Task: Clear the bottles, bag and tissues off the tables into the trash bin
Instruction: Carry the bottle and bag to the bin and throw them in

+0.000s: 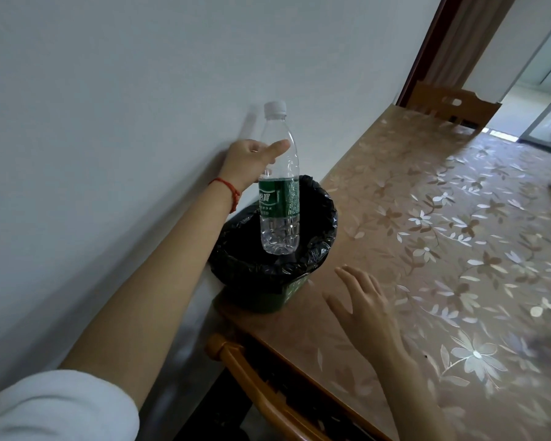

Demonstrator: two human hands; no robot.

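Note:
A clear plastic bottle (pixel 280 198) with a white cap and a green label hangs upright over the mouth of the trash bin (pixel 315 249). The bin is green, lined with a black bag, and wedged between the white wall and the table's left edge. My left hand (pixel 252 160) holds the bottle at its upper part, thumb across the front and fingers hidden behind it. My right hand (pixel 363 310) hovers over the table's left edge just right of the bin, fingers spread and holding nothing.
The table (pixel 442 218) carries a brown flower-patterned cover. Small blurred items lie at its right edge (pixel 547 310). A wooden chair (pixel 252 377) stands below the bin, another chair back (pixel 452 103) at the far end by a doorway.

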